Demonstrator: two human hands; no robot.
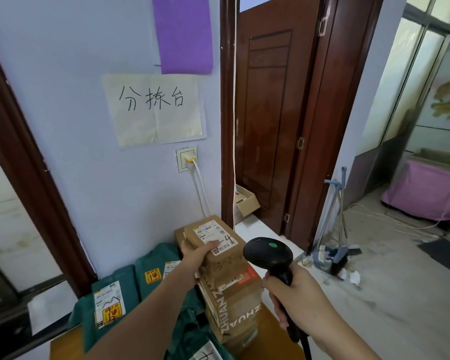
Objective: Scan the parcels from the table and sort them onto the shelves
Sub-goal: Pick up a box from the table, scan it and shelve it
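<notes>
The parcel (213, 241) — a small brown carton with a white shipping label on top — is held by the left hand (196, 252), thumb lying across the label and covering part of its print, the other fingers hidden behind the box's far side. It sits atop a stack of taped cartons (230, 294) at the desk's right edge; whether it rests on them or is lifted clear cannot be told. Just right of it, the right hand (292, 294) is curled round the handle of a black scanner (268, 252), whose head with a green light faces the parcel; its cable runs out of the bottom of the frame. Left of the stack, green mailer bags (130, 289) with labels lie against the wall — handwriting on them is hard to read. The desk (63, 346) itself is mostly covered, only a wooden strip showing at its near edge. Above hangs a handwritten paper sign (153, 107).
</notes>
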